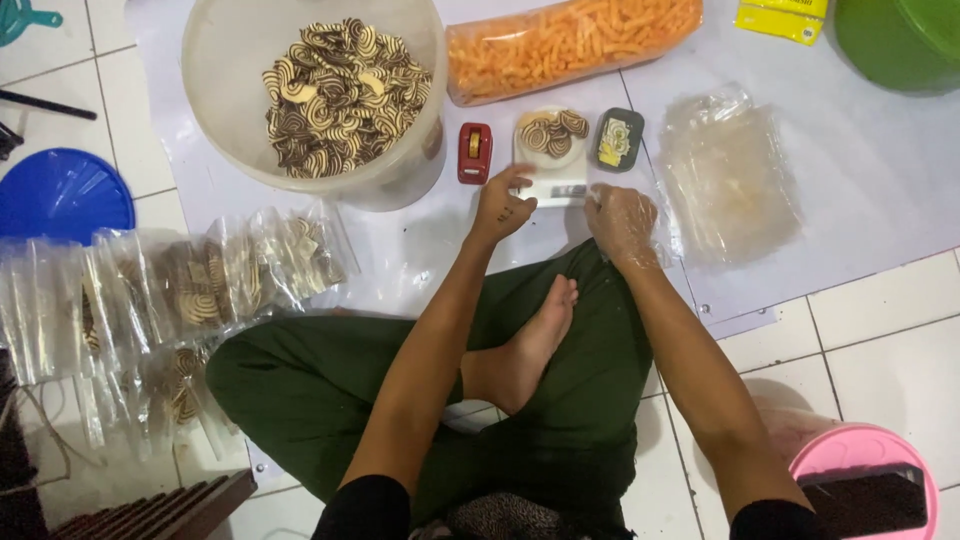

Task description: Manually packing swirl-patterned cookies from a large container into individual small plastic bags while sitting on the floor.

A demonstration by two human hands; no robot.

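A small white kitchen scale point(550, 178) sits at centre top of the frame on a white plastic sheet point(880, 190), carrying a shallow dish of brown-and-cream swirl cookies point(553, 131). Your left hand point(503, 205) touches the scale's near left edge, fingers loosely curled and holding nothing. Your right hand point(622, 222), in a clear plastic glove, rests by its right corner; whether it grips anything cannot be told. Keep both hands' weight off the platform so the reading stays true. A red tape dispenser point(475, 153) lies left of the scale, a dark tray point(619, 140) right. The big tub of cookies point(330, 95) stands upper left, empty clear bags point(728, 180) right, filled bags point(190, 290) at left.
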